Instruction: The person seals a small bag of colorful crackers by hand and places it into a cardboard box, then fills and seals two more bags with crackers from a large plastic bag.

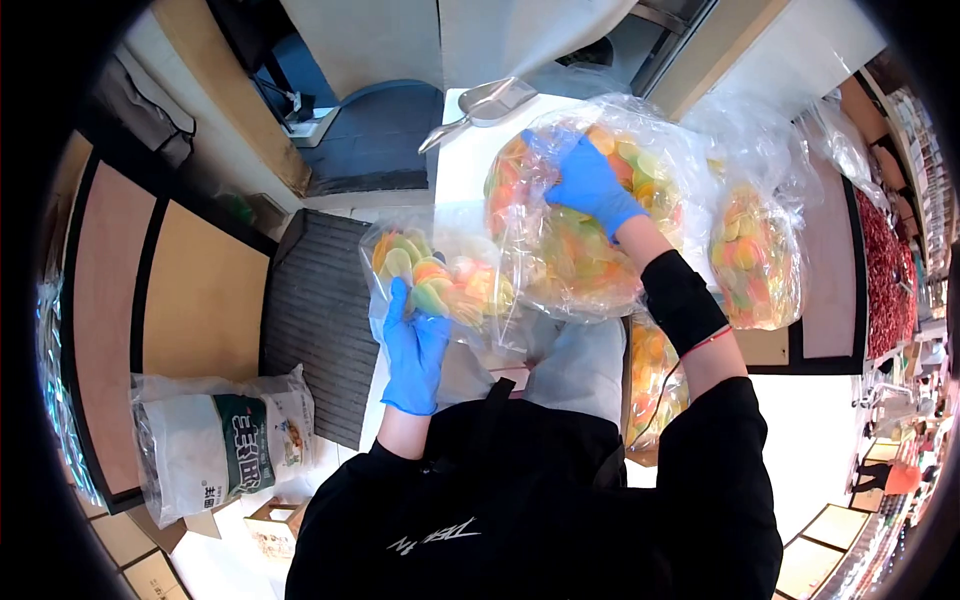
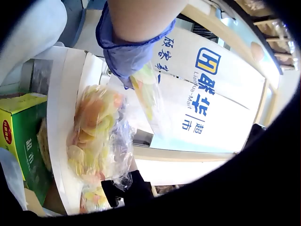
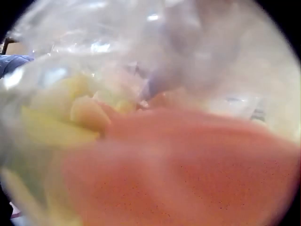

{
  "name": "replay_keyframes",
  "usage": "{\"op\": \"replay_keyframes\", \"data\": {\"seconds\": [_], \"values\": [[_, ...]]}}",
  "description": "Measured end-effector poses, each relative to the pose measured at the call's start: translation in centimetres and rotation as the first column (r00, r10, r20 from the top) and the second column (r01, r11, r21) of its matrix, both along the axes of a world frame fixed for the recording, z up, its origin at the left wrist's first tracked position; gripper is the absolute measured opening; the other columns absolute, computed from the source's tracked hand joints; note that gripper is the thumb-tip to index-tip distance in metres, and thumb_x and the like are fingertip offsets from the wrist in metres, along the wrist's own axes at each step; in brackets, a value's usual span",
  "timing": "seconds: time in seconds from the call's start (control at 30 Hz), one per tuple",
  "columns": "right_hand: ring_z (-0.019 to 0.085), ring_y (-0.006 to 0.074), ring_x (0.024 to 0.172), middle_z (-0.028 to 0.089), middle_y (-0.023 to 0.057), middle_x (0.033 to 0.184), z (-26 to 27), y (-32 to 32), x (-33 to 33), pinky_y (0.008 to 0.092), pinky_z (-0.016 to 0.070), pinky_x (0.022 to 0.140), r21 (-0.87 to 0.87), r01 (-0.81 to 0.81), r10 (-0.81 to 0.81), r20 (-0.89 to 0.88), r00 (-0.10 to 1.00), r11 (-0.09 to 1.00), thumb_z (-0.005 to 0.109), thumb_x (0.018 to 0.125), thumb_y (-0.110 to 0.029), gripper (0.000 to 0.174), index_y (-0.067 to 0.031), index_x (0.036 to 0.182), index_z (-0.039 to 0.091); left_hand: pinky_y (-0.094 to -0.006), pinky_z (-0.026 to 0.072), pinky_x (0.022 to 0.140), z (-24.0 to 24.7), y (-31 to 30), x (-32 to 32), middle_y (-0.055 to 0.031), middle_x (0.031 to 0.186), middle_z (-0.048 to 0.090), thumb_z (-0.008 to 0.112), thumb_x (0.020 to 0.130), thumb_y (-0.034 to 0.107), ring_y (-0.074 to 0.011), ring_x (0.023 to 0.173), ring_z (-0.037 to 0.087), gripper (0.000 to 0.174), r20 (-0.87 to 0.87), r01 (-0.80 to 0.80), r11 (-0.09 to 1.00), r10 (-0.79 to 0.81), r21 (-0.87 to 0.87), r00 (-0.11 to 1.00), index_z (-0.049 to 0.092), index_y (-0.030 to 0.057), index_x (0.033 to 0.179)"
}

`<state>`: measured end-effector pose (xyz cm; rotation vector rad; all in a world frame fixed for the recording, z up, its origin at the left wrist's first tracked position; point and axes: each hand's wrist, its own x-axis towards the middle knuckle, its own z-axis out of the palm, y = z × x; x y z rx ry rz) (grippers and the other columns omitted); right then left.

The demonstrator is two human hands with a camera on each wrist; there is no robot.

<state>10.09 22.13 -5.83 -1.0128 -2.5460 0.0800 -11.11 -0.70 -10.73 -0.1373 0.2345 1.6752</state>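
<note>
In the head view, the blue-gloved left hand [image 1: 415,350] grips the lower left side of a small clear bag [image 1: 430,290] of thin, round, coloured pieces. The gloved right hand [image 1: 592,190] reaches into a large clear bag [image 1: 580,265] of similar pieces; plastic and pieces partly hide its fingers. The left wrist view shows the left hand [image 2: 124,61] at the small bag [image 2: 146,89], with the large bag [image 2: 94,134] beyond. Pink and yellow pieces [image 3: 178,165] fill much of the blurred right wrist view, behind clear plastic.
A metal scoop [image 1: 492,103] lies at the back of the white table [image 1: 462,185]. Another filled bag [image 1: 757,255] is on the right, and one [image 1: 652,385] sits lower down. A white printed sack [image 1: 185,450] stands at lower left. A green box [image 2: 28,146] shows in the left wrist view.
</note>
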Motion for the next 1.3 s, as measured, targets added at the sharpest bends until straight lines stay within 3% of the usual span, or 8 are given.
{"op": "replay_keyframes", "data": {"seconds": [0.1,0.33,0.53,0.73,0.83,0.9,1.13,1.3], "values": [[0.046,0.0331,0.115,0.052,0.0155,0.123,-0.5,0.5,-1.7,0.0425,0.0365,0.099,0.131,-0.075,0.059,0.123,0.991,0.988,0.071,0.07,-0.029,0.059,-0.0124,0.124,0.054,-0.0399,0.0404,0.1,-0.6,0.0,-0.1,-0.011,0.125,0.053,0.055,0.092,0.019,-0.0233,0.114,0.051,0.041,-0.107,-0.045,0.999,0.042,-0.028,0.993,0.046,0.0105,0.13],[0.058,0.0311,0.098,0.063,0.0124,0.095,1.0,-0.3,-1.8,0.0437,0.0422,0.092,0.225,-0.116,0.052,0.272,0.961,0.967,0.063,0.072,-0.02,0.03,-0.01,0.099,0.063,-0.042,0.0391,0.102,-0.5,-0.1,0.5,-0.0146,0.131,0.048,0.055,0.091,0.021,-0.0258,0.117,0.049,0.046,0.019,0.035,0.999,-0.034,-0.038,0.999,0.041,0.0086,0.134],[0.063,0.0327,0.079,0.064,0.0124,0.088,-2.1,1.1,-1.5,0.0425,0.0512,0.066,0.17,0.041,-0.07,0.17,0.983,0.985,0.063,0.072,-0.02,0.026,-0.0109,0.096,0.063,-0.0421,0.0419,0.1,0.0,-0.3,1.0,-0.0175,0.135,0.043,0.053,0.092,0.022,-0.0278,0.118,0.048,0.049,-0.057,0.07,0.997,-0.072,-0.02,0.996,0.037,0.0073,0.136],[0.061,0.0344,0.088,0.061,0.0192,0.098,2.5,-1.0,1.1,0.0401,0.0497,0.074,-0.164,0.364,-0.376,-0.047,0.925,0.917,0.063,0.075,-0.025,0.037,-0.0096,0.108,0.057,-0.0424,0.0455,0.096,1.3,0.3,1.2,-0.0158,0.131,0.047,0.05,0.094,0.022,-0.028,0.117,0.049,0.044,-0.056,0.065,0.998,-0.065,-0.002,0.996,0.039,0.007,0.134],[0.062,0.0251,0.093,0.06,0.0143,0.107,3.1,-2.0,4.1,0.0319,0.049,0.077,-0.5,0.22,-0.454,-0.412,0.79,0.837,0.066,0.075,-0.017,0.042,-0.0066,0.113,0.054,-0.0445,0.0429,0.098,1.4,1.6,1.4,-0.0128,0.13,0.047,0.048,0.095,0.019,-0.0283,0.118,0.048,0.042,-0.024,0.059,0.998,-0.059,0.014,0.998,0.039,0.007,0.134],[0.061,0.0179,0.092,0.06,0.0079,0.106,3.1,-2.2,6.6,0.0294,0.0501,0.076,-0.638,-0.025,-0.496,-0.621,0.607,0.77,0.067,0.076,-0.01,0.047,-0.0072,0.12,0.05,-0.0445,0.0426,0.098,1.8,2.5,1.8,-0.0132,0.13,0.048,0.048,0.095,0.019,-0.0283,0.118,0.048,0.041,-0.003,0.042,0.999,-0.042,0.004,0.999,0.04,0.0068,0.133],[0.061,0.0176,0.097,0.059,0.0085,0.11,6.8,-6.9,9.8,0.0315,0.0538,0.073,-0.729,-0.286,-0.651,-0.684,0.329,0.622,0.065,0.08,-0.01,0.046,-0.0098,0.123,0.048,-0.0458,0.0404,0.1,3.5,6.3,4.8,-0.0173,0.134,0.044,0.049,0.094,0.021,-0.0308,0.12,0.046,0.043,0.028,0.023,0.999,-0.024,0.037,0.999,0.041,0.0037,0.133],[0.059,0.0183,0.102,0.057,0.0077,0.115,7.7,-8.4,9.8,0.0309,0.0529,0.08,-0.75,-0.25,-0.655,-0.659,0.37,0.613,0.062,0.083,-0.009,0.045,-0.0093,0.125,0.047,-0.05,0.0376,0.102,1.8,8.7,7.1,-0.0178,0.134,0.044,0.049,0.093,0.02,-0.0329,0.121,0.045,0.042,0.089,0.011,0.997,-0.017,0.071,0.996,0.043,0.0017,0.131]]}}
